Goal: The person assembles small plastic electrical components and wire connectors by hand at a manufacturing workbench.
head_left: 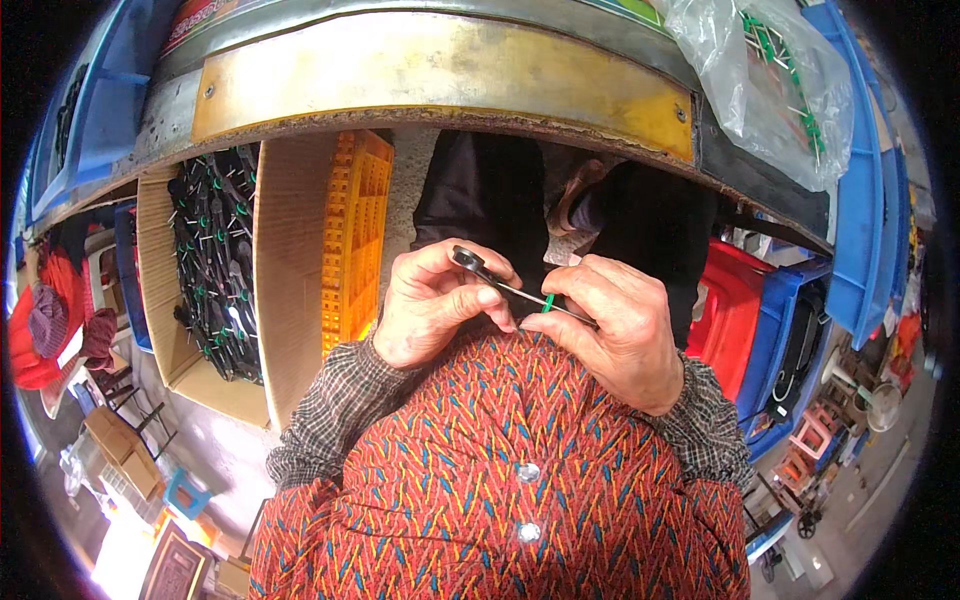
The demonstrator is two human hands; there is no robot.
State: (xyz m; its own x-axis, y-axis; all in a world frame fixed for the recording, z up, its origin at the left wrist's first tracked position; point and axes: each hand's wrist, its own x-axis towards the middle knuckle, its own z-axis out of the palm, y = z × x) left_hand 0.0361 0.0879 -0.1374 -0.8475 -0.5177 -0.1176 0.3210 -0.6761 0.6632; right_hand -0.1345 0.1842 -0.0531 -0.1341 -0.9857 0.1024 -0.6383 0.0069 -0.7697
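In front of my body, both hands are on one slim tool [468, 258] with a black handle that has a hole at its end, a thin metal shaft and a green collar. My left hand [418, 305] is closed around the handle, its thumb and fingers pinching it near the shaft. On the other side, my right hand [628, 325] pinches the shaft by the green collar [549, 303] between thumb and curled fingers. The tool slants down to the right; its far end is partly hidden by the right hand. Its exact kind cannot be made out.
A worktable edge [440, 75] runs across beyond my hands. To the left stand a cardboard box [290, 260] of black-and-green pieces and an orange crate [355, 230]. A clear bag [715, 85] of green-collared rods lies at the upper right, near blue bins [860, 230] and a red bin [735, 310].
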